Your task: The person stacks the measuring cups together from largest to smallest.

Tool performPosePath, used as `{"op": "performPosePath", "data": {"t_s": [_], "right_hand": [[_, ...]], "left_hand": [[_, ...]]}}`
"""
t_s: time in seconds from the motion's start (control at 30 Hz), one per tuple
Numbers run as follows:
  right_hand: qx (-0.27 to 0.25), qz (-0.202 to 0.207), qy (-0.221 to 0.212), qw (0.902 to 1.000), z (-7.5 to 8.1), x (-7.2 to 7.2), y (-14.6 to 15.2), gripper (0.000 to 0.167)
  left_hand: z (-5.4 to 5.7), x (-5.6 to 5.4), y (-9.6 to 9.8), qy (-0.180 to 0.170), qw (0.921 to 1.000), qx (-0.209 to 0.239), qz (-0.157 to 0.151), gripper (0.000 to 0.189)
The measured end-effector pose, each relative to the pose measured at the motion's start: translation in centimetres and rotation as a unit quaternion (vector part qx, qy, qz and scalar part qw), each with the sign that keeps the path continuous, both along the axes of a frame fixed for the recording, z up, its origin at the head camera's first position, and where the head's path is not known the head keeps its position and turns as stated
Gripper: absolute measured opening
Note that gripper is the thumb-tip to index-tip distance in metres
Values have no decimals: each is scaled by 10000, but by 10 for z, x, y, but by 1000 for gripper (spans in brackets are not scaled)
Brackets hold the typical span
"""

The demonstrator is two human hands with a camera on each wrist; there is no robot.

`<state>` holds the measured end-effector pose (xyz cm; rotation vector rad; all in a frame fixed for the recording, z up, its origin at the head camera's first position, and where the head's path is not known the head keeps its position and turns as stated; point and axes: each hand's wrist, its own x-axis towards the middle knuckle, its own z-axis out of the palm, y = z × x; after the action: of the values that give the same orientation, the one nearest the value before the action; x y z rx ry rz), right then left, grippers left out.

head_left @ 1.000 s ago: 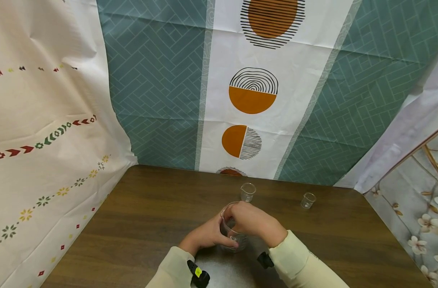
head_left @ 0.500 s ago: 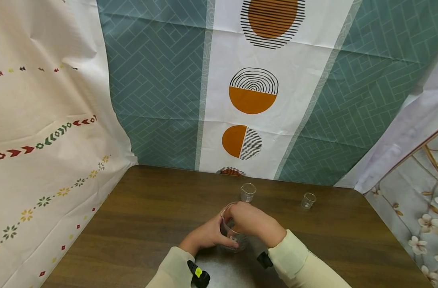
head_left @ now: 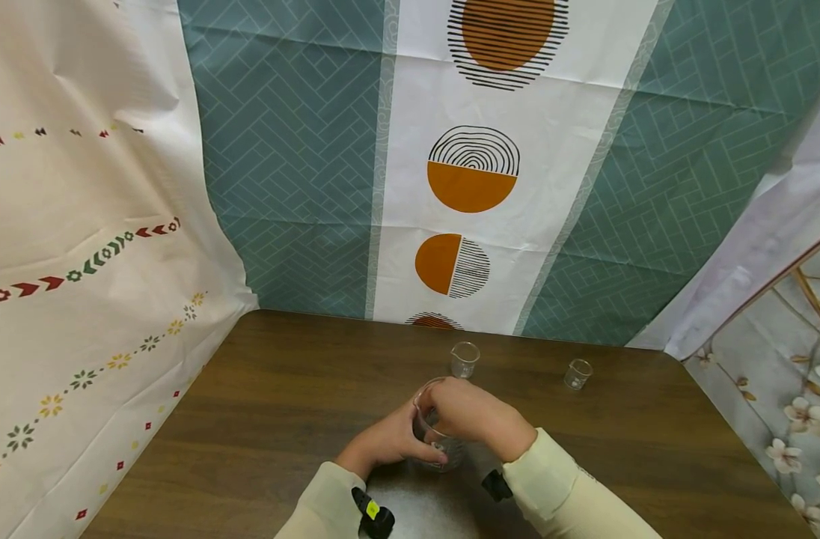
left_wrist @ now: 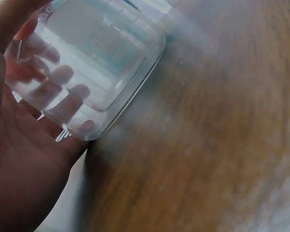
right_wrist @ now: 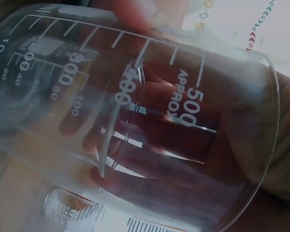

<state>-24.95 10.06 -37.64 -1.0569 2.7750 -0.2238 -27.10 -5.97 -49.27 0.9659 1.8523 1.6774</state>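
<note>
In the head view, a large clear glass beaker [head_left: 448, 454] is close in front of the body. My left hand [head_left: 386, 436] grips it around the outside, thumb on the near side. Through the glass in the left wrist view, several of its fingers [left_wrist: 63, 104] show. My right hand [head_left: 476, 413] comes over the rim from the right, its fingers inside the mouth. A smaller beaker [right_wrist: 76, 92], marked to 100, sits within the large one, marked to 500. The right fingers [right_wrist: 157, 137] hold it near its rim, partly blurred by the glass.
Two small empty glass beakers stand farther back on the brown wooden table [head_left: 282, 389]: one beaker [head_left: 464, 361] just behind the hands, another beaker [head_left: 577, 376] to the right. Patterned cloths hang behind the table, with a cream cloth [head_left: 100, 314] along its left side.
The head view has shifted very slightly. Both hands and the beakers keep the same places.
</note>
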Motion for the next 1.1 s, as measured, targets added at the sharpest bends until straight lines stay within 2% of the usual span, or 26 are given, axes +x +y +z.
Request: {"op": "performPosePath", "data": {"t_s": [0.37, 0.63, 1.1], "right_hand": [[103, -26, 50, 9999, -1, -2, 0, 14], [167, -27, -9, 9999, 0, -2, 0, 13], [579, -58, -147, 9982, 4, -3, -2, 25]], "left_hand": [[1, 0, -1, -125, 9998, 112, -114, 103], [-1, -1, -1, -95, 9999, 23, -95, 102], [-3, -3, -1, -152, 9996, -224, -96, 99]]}}
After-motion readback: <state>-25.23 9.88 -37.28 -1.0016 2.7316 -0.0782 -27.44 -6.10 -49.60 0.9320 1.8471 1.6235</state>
